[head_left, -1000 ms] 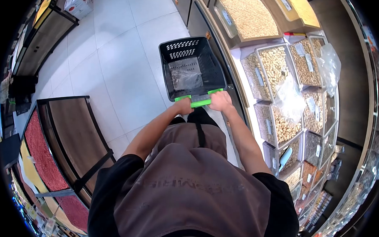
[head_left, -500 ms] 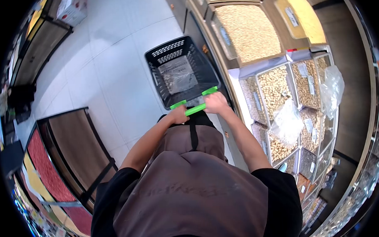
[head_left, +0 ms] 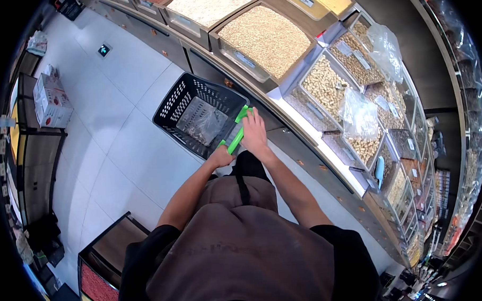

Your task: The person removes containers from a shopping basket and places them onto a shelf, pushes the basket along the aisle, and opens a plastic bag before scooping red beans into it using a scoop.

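A black plastic shopping basket (head_left: 172,132) with slotted walls is in front of my legs, close to the counter. Its green handle (head_left: 235,142) points towards me. My left hand (head_left: 222,157) is closed around the lower end of that handle. Higher up, my right hand (head_left: 256,133) is on the handle too, its fingers bent over the bar near the green bracket. A clear plastic bag (head_left: 201,120) lies on the basket floor; small dark contents show at its lower part, too blurred to name.
Along the right runs a counter with bins of grain (head_left: 266,39), peanuts in shells (head_left: 323,84) and other dry goods. Clear plastic bags (head_left: 359,114) hang over the bins, and a blue scoop (head_left: 379,169) is beside them. White cartons (head_left: 53,104) stand at left, and a display stand (head_left: 114,245) at lower left.
My view and body have turned right, so the counter now slants across the picture. The basket appears further left and tilted, with both hands still on its handle.
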